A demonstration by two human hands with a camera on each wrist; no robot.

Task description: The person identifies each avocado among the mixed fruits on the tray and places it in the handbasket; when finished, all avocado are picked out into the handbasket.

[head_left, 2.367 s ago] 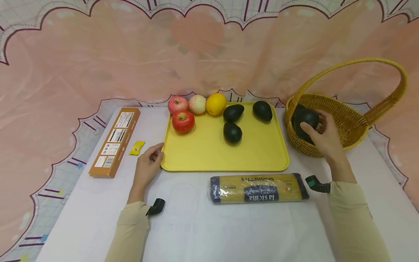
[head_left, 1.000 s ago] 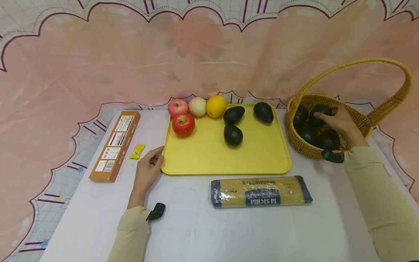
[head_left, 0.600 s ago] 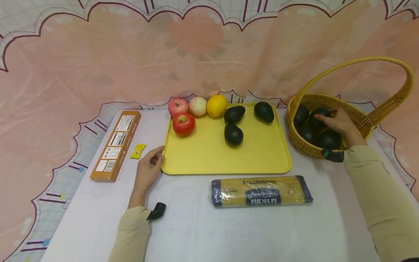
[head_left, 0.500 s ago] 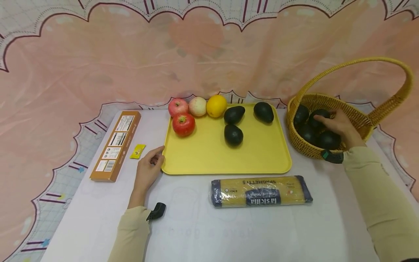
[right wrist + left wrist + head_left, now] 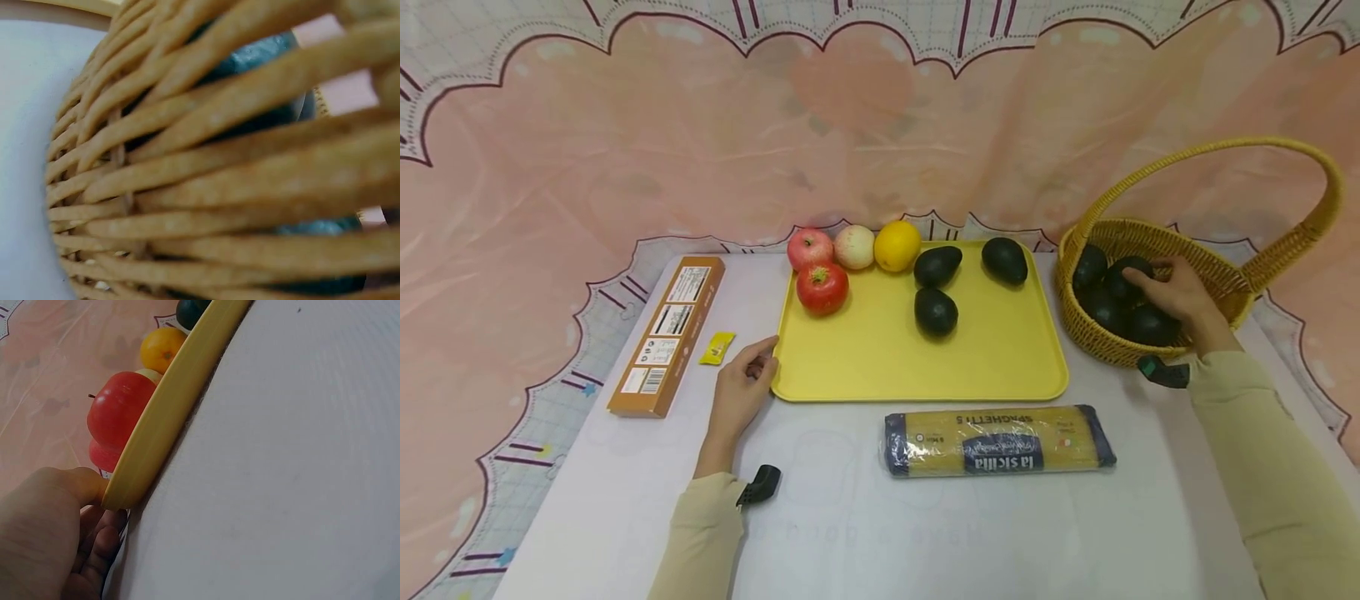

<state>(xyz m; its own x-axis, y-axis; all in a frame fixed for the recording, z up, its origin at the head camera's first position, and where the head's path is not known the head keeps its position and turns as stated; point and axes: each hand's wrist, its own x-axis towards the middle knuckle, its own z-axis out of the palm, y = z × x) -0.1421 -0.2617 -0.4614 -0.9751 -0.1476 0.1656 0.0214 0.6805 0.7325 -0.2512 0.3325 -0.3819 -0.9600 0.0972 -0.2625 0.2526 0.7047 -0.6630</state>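
In the head view my right hand [image 5: 1183, 296] reaches into the wicker basket [image 5: 1090, 337] at the right, thumb and fingers gripping a dark avocado [image 5: 1124, 277]. Several more avocados [image 5: 1150, 325] lie around it in the basket. The right wrist view shows mostly the basket's woven wall [image 5: 187, 219], with dark green showing through the gaps; the hand is hidden there. At the left edge of the yellow tray [image 5: 865, 358], my left hand [image 5: 741, 387] pinches the rim. In the left wrist view its thumb [image 5: 90, 485] lies against the tray's corner, the other fingers below.
On the tray sit a pomegranate [image 5: 822, 288], two apples [image 5: 810, 248], an orange [image 5: 897, 246] and three avocados [image 5: 936, 312]. A spaghetti pack [image 5: 1000, 442] lies in front. Left are a brown box [image 5: 667, 337] and a yellow sachet [image 5: 717, 348]. The basket's tall handle [image 5: 1217, 150] arches up.
My right hand moved from the basket's near left side farther right and into it, revealing several avocados there. Lately the gripped avocado sank slightly. My left hand stayed at the tray.
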